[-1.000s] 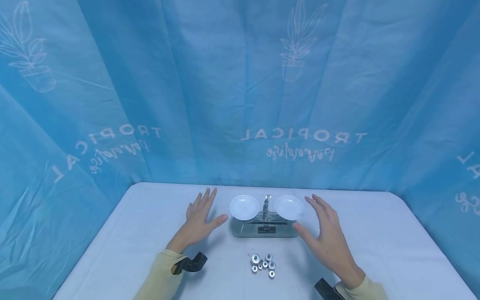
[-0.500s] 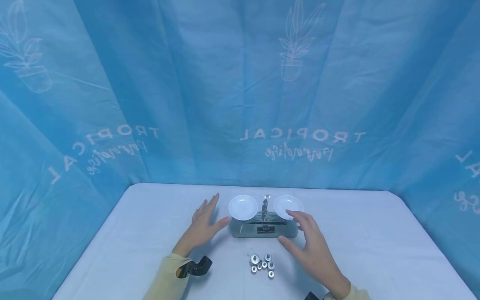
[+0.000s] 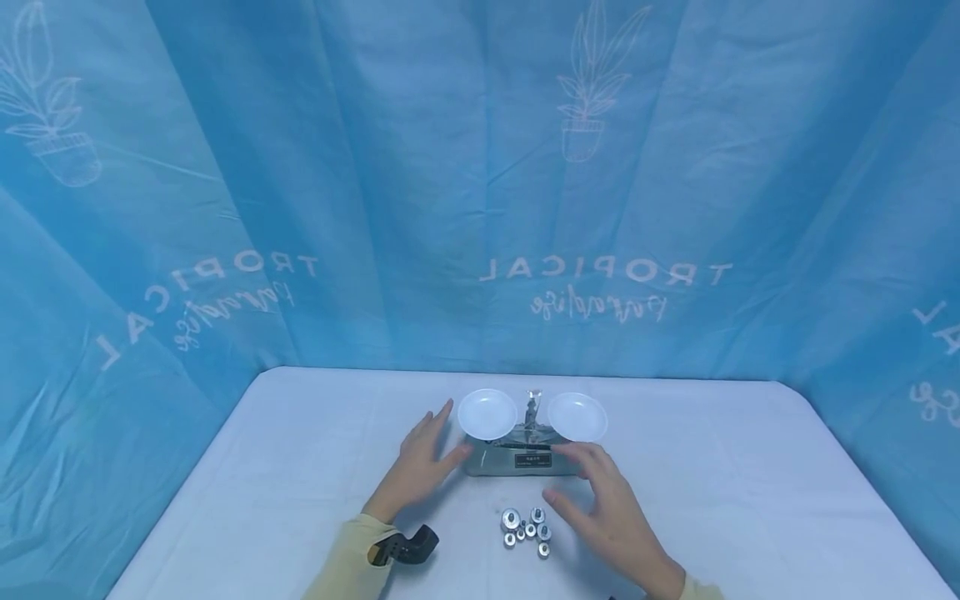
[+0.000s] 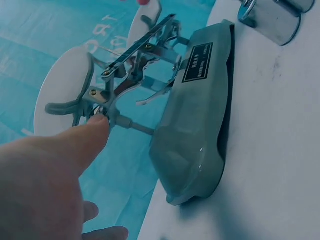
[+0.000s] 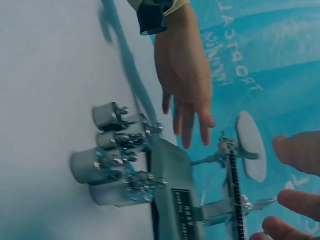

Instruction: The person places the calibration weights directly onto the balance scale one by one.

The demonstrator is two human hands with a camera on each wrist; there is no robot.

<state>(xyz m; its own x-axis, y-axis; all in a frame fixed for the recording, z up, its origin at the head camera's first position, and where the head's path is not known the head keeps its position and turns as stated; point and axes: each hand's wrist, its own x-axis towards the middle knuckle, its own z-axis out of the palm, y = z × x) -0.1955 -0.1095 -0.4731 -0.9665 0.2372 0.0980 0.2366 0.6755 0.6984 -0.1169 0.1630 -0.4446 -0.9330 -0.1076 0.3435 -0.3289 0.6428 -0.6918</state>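
A grey-green balance scale stands on the table, with a white left pan and a white right pan. My left hand is at its left end with fingers extended. In the left wrist view the thumb tip overlaps the bracket under the left pan. My right hand hovers before the scale's right front, fingers spread and bent slightly, holding nothing. Its fingertips overlap the base's right part in the head view. Several metal weights with knobs stand grouped in front of the scale, left of the right hand.
A white cloth covers the table. Behind it and along both sides hangs a blue curtain with white lettering and plant drawings. A black wrist mount is strapped on the left wrist.
My right hand has moved left and nearer the body, from beside the right pan to before the base. My left hand has shifted right, closer to the scale. Scale and weights stay put.
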